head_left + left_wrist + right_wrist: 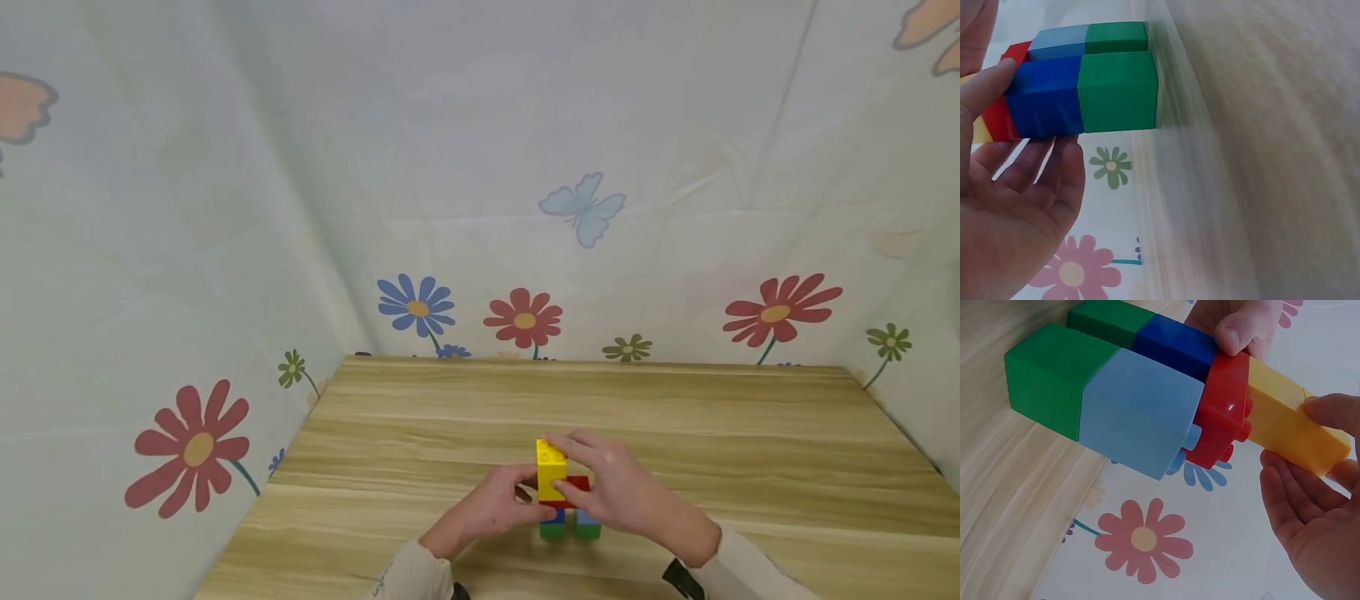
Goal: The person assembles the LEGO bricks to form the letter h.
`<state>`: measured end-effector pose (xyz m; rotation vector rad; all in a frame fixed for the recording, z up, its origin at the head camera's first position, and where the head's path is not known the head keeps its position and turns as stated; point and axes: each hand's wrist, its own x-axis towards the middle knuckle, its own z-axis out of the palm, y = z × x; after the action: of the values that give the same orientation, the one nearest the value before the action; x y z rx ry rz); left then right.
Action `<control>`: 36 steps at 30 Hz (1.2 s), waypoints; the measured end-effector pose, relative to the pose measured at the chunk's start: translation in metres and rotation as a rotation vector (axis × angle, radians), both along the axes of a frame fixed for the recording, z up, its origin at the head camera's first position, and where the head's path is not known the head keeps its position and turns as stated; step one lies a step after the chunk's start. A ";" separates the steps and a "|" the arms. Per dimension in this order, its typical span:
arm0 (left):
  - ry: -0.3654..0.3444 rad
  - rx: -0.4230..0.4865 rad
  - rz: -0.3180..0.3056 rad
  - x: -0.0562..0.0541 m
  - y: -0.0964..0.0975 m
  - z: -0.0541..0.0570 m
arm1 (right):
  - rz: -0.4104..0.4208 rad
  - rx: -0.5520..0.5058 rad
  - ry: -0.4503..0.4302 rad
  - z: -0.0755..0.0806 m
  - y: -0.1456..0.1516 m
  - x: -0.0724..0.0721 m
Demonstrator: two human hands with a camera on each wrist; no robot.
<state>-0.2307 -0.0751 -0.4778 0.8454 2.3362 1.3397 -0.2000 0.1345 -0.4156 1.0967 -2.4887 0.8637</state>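
Note:
Toy building bricks form an upright two-legged stack on the table. Each leg has a green brick (1117, 91) at the bottom; a dark blue brick (1045, 97) tops the left leg and a light blue brick (1140, 411) the right. Across both lies a red brick (1225, 403). On its left end stands a yellow block (552, 483), studs up; whether it is one brick or two, I cannot tell. My left hand (501, 502) grips the stack around the red and dark blue bricks, thumb in front. My right hand (628, 485) pinches the yellow block from the right.
The stack stands on a wood-grain table (420, 417) near its front side. Behind and to the left hangs a pale cloth (465, 150) printed with flowers and butterflies. Light sleeves (416, 573) cover both forearms, with a dark strap (682, 577) at the right wrist.

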 end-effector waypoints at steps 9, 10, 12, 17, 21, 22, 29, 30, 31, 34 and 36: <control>0.024 -0.073 0.022 0.002 0.001 0.002 | -0.056 0.013 -0.131 -0.005 0.009 0.006; 0.025 -0.074 0.025 0.003 0.000 0.002 | -0.070 0.008 -0.170 -0.006 0.011 0.006; 0.031 -0.067 0.033 0.003 0.001 0.001 | -0.087 -0.008 -0.236 -0.011 0.016 0.006; 0.036 -0.045 0.052 0.006 0.005 0.000 | -0.082 -0.008 -0.321 -0.026 0.037 0.007; 0.021 -0.023 0.064 0.008 0.011 0.000 | -0.068 0.007 -0.344 -0.038 0.053 0.011; 0.010 -0.018 0.070 0.009 0.013 0.000 | -0.066 0.011 -0.345 -0.040 0.056 0.011; -0.038 -0.030 0.121 0.008 0.023 0.001 | -0.075 0.010 -0.395 -0.054 0.066 0.011; -0.041 -0.033 0.127 0.008 0.024 0.002 | -0.074 0.001 -0.405 -0.055 0.067 0.010; -0.044 -0.035 0.132 0.008 0.025 0.003 | -0.072 -0.006 -0.410 -0.056 0.067 0.009; -0.047 -0.035 0.142 0.006 0.028 0.005 | -0.080 -0.028 -0.434 -0.059 0.067 0.006; -0.057 -0.033 0.150 0.005 0.029 0.006 | -0.088 -0.039 -0.445 -0.060 0.067 0.004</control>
<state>-0.2256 -0.0459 -0.4723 0.6244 2.4113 1.3604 -0.1963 0.2011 -0.4751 0.8464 -2.8294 1.2362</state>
